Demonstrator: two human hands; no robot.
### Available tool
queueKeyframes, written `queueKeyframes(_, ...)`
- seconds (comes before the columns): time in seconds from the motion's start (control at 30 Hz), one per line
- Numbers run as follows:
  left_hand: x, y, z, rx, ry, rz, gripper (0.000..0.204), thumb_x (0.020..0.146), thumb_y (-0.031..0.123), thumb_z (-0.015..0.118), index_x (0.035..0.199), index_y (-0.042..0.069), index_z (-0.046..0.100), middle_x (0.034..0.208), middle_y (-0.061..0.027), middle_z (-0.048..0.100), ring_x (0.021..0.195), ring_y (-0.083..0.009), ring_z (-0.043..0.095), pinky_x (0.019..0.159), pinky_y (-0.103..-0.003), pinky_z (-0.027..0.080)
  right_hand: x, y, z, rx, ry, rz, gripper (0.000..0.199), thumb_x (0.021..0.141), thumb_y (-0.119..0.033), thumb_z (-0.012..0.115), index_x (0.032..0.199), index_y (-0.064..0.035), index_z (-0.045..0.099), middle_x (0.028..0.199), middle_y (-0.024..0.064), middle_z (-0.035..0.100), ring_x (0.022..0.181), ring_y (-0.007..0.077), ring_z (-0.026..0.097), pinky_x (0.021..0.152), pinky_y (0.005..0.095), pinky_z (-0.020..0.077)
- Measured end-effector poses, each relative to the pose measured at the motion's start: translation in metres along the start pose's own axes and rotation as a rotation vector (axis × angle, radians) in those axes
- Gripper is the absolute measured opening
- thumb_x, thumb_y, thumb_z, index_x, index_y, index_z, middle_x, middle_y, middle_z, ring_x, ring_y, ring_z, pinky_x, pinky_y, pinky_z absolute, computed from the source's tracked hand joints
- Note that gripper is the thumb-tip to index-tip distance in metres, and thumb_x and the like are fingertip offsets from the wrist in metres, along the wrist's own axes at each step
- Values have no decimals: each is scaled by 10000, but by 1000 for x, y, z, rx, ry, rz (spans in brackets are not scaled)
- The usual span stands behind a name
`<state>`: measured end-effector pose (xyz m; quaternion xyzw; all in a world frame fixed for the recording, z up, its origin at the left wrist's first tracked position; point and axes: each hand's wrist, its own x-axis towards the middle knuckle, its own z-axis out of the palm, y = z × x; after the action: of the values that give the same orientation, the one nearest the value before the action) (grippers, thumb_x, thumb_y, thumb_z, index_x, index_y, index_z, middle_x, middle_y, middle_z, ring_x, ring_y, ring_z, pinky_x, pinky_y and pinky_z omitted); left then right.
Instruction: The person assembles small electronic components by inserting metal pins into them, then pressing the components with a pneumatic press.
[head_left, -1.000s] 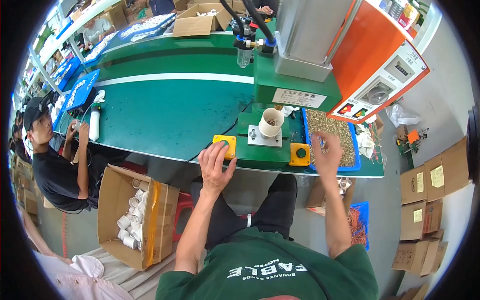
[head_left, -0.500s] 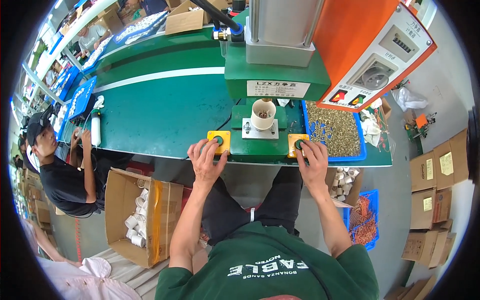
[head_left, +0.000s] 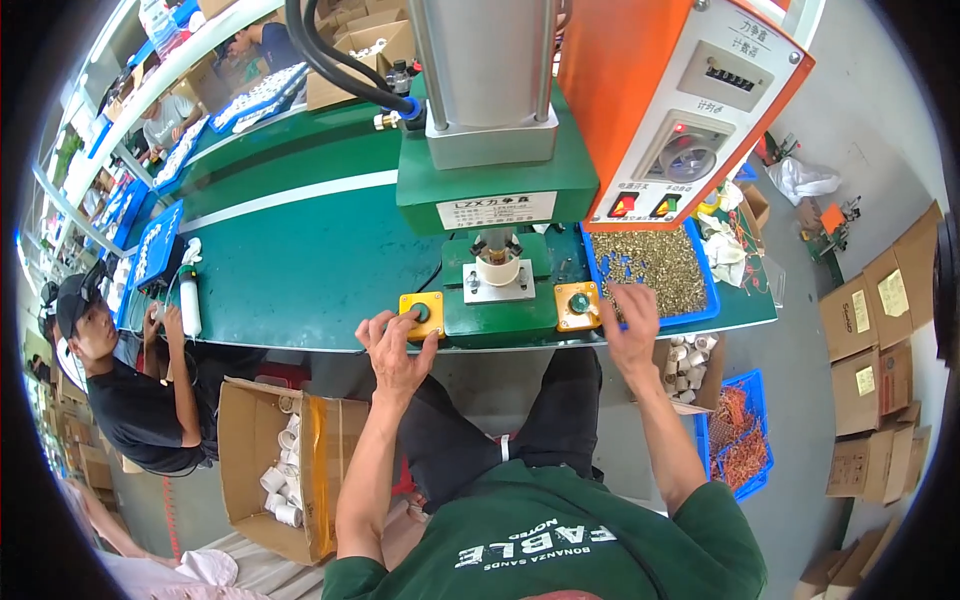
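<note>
My left hand (head_left: pixel 395 352) rests its fingertips at the green push button (head_left: pixel 420 312) on the left yellow plate, fingers stretched and holding nothing. My right hand (head_left: pixel 632 330) is off the right green button (head_left: pixel 579 302), its fingers apart over the near left corner of a blue tray (head_left: pixel 712 303) of small brass-coloured pieces (head_left: pixel 650 262). Between the buttons, a white cylindrical part (head_left: pixel 498 272) stands upright on the metal fixture of a green bench press (head_left: pixel 497 190). The press's tool reaches down into its open top.
An orange and white control box (head_left: pixel 690 120) stands right of the press. Cardboard boxes of white cylindrical parts sit below the bench at left (head_left: pixel 262 470) and right (head_left: pixel 690 365). Blue baskets (head_left: pixel 765 450) hold reddish pieces. A co-worker (head_left: pixel 130 380) sits at left.
My right hand has lifted off its button and shifted right toward the tray. My left hand stays at its button. The press tool has come down into the white part. The view has shifted.
</note>
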<state>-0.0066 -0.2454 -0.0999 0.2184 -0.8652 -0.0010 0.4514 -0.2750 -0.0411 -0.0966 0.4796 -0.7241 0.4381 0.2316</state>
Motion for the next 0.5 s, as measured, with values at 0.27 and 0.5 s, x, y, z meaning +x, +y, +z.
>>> queueKeyframes(0.27,47,43,10,-169,-39,-107,599,659,301,795,1137,39,546,1123,-100,570,1058,-296,486,934,-417,307,16,51,-6,-176,112,72,169,780,-44,664,946,-16,646,934,102,624,931,294,538,839,392,432)
queueKeyframes(0.5,61,51,22,-214,-111,-190,850,612,365,826,1281,25,428,1167,-104,544,1136,-303,424,970,-441,290,13,56,0,-183,109,149,135,781,-65,669,910,-25,660,935,99,630,946,289,540,845,386,436)
